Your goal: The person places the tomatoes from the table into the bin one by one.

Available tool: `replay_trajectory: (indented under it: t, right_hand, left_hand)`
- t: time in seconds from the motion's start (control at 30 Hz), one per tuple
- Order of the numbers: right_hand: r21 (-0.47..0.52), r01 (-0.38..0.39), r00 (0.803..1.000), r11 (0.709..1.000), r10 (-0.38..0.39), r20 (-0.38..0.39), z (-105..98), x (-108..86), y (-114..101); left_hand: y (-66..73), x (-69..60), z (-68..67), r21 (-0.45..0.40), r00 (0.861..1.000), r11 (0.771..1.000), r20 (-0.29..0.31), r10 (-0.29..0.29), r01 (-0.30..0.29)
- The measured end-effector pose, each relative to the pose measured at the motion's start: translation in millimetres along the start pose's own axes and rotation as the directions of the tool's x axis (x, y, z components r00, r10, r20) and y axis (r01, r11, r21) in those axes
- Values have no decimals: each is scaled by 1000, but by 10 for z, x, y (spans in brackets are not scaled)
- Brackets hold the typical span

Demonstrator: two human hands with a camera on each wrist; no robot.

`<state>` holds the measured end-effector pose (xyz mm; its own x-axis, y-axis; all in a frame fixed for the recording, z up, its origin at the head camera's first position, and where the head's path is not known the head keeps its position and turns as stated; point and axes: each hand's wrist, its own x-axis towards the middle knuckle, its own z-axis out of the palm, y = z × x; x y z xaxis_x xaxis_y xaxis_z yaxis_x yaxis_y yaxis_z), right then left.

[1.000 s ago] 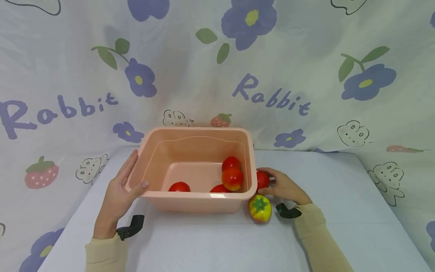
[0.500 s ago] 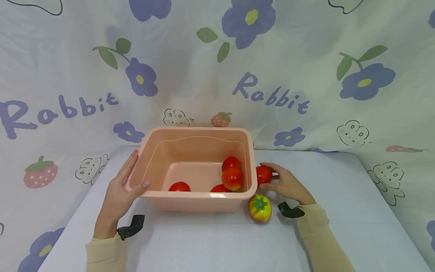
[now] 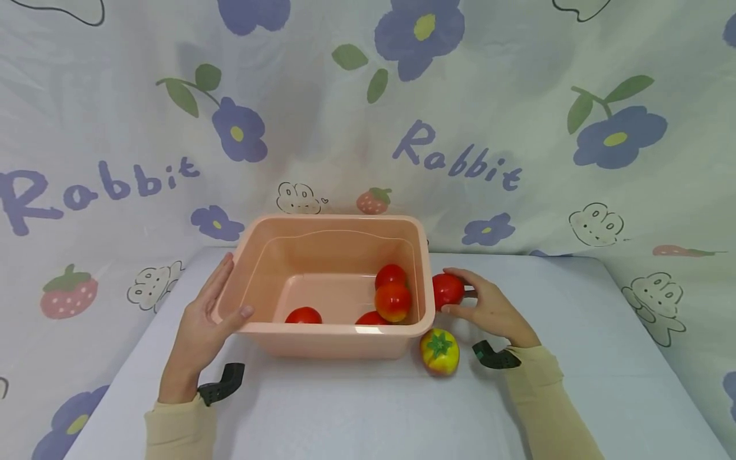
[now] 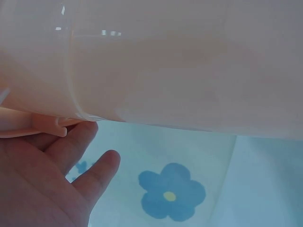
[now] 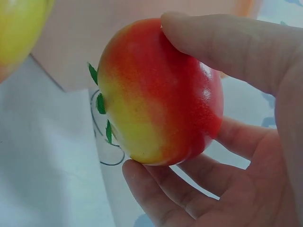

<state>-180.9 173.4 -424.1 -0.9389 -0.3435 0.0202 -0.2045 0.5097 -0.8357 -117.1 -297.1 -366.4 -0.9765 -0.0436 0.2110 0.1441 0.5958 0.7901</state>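
Observation:
A pink plastic bin [image 3: 339, 342] holds several red tomatoes, two of them stacked at its right end. The left hand [image 3: 198, 329] grips the bin's left side, thumb over the front rim and fingers along the outer wall. Beside the bin's right wall, the right hand [image 3: 489, 310] holds a red tomato [image 3: 448, 290] between thumb and fingers. In the right wrist view that tomato [image 5: 158, 94] shows yellow patches and green leaf tips on one side. A yellow-red tomato [image 3: 439, 352] with a green top lies by the bin's front right corner.
The white table [image 3: 368, 409] reaches back to a hanging cloth [image 3: 322, 128] printed with flowers, rabbits and lettering. Each wrist carries a black device, the left one [image 3: 222, 383] near the bin's front left corner. Part of the yellow-red tomato [image 5: 19, 33] shows in the right wrist view.
The right hand and its red tomato have moved slightly back and to the right, away from the yellow-red tomato. The left hand and the bin look unmoved.

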Motion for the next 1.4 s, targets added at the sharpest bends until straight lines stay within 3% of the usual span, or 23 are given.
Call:
replay_trajectory:
  t: [0.6,0.77,1.07,1.4]
  right_hand:
    - [-31,32,989,999,-36,-142,-167,-135,-287]
    - [-54,61,982,997,-70,-176,-229,-173,-341]
    - [-10,94,962,996,-94,-255,-326,-177,-503]
    - [-8,123,958,992,-121,-258,-362,-126,-654]
  left_hand:
    - [23,-15,-12,6,1000,1000,0,-15,15]
    - [22,-3,-10,-3,1000,1000,-4,-3,3]
    - [9,14,0,-31,1000,999,-9,18,-19]
    - [-2,15,7,-39,1000,999,-6,16,-16]
